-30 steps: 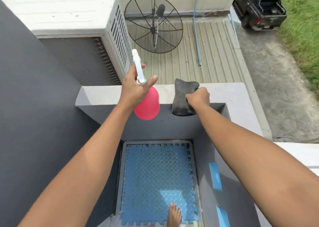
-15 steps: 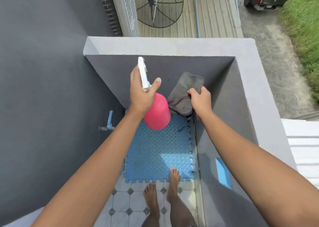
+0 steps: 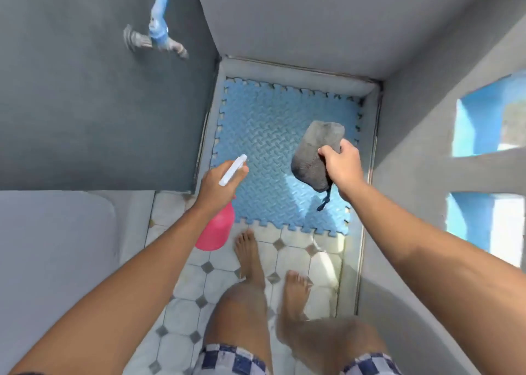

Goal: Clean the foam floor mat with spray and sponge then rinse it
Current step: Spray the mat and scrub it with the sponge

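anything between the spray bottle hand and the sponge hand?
Nothing held or lying there. In the head view only bare blue foam mat shows between the left hand and the right hand.

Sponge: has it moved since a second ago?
Yes. The sponge, in the right hand, came down off the ledge top and now hangs over the mat.

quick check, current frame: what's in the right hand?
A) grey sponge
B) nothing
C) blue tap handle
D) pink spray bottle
A: the right hand grips the grey sponge above the blue foam mat, while the pink spray bottle is in the left hand.
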`<state>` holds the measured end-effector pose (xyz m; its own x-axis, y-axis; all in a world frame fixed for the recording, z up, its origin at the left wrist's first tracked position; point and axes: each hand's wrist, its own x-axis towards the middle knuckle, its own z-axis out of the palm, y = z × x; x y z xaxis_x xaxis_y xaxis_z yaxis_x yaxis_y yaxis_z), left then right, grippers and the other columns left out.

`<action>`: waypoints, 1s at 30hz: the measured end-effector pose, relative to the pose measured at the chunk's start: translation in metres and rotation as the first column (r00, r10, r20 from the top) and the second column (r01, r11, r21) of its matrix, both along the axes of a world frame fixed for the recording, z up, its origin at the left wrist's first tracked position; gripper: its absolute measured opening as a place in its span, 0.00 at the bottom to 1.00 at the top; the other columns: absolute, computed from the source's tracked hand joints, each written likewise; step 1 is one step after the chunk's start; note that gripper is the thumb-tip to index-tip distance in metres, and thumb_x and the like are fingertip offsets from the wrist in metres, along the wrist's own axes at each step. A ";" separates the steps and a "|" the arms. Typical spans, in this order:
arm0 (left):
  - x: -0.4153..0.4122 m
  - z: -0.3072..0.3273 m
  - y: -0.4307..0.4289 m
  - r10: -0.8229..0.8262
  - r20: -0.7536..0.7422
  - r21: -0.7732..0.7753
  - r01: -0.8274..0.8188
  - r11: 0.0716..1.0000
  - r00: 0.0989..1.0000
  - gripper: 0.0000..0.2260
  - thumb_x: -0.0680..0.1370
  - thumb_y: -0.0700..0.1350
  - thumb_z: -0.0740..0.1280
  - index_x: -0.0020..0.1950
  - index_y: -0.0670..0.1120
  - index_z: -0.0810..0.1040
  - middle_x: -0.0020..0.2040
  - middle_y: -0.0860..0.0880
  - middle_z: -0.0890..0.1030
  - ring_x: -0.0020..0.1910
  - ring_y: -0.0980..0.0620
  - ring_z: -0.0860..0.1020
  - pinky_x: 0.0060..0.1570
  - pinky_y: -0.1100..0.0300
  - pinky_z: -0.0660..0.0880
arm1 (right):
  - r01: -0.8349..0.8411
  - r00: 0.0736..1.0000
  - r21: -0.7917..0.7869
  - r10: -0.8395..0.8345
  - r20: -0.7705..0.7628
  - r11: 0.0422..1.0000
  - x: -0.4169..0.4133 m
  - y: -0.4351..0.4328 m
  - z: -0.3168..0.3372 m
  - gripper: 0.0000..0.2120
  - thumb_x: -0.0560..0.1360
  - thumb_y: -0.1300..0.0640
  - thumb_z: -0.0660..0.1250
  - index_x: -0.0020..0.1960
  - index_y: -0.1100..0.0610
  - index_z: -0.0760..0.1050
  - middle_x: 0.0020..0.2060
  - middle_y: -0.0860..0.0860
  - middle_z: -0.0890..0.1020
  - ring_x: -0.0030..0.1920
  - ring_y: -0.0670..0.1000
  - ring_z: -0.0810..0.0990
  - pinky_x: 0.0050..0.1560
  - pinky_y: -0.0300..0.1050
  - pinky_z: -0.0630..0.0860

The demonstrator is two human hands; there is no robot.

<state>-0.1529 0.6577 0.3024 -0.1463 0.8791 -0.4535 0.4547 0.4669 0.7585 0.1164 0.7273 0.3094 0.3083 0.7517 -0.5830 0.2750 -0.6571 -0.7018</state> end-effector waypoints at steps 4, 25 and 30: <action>-0.020 -0.122 -0.016 -0.063 -0.067 -0.052 0.060 0.997 0.996 0.09 0.76 0.60 0.72 0.51 0.57 0.82 0.34 0.52 0.80 0.23 0.57 0.76 0.32 0.56 0.78 | -0.063 0.997 0.036 0.062 0.039 0.997 0.002 0.000 -0.106 0.09 0.72 0.58 0.67 0.49 0.62 0.78 0.42 0.56 0.84 0.40 0.50 0.79 0.42 0.46 0.76; -0.076 -0.316 -0.011 -0.016 -0.248 0.002 0.017 1.000 0.969 0.29 0.73 0.65 0.73 0.34 0.39 0.78 0.28 0.44 0.79 0.26 0.52 0.72 0.33 0.57 0.68 | -0.505 0.823 0.177 0.409 0.393 0.845 -0.030 0.136 -0.293 0.10 0.75 0.57 0.66 0.55 0.56 0.77 0.49 0.55 0.80 0.54 0.59 0.78 0.48 0.47 0.72; -0.093 -0.327 -0.055 0.030 -0.155 0.069 -0.020 0.997 0.987 0.28 0.69 0.69 0.73 0.41 0.42 0.83 0.33 0.43 0.81 0.32 0.55 0.73 0.36 0.55 0.72 | -0.562 0.785 0.175 0.455 0.420 0.809 -0.054 0.124 -0.320 0.13 0.76 0.56 0.66 0.59 0.56 0.76 0.52 0.57 0.81 0.56 0.61 0.78 0.46 0.44 0.65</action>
<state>-0.2458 0.6031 -0.0249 -0.2330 0.9019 -0.3636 0.5586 0.4302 0.7091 0.0621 0.8511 -0.0109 -0.0287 0.9656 -0.2584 0.7676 -0.1443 -0.6245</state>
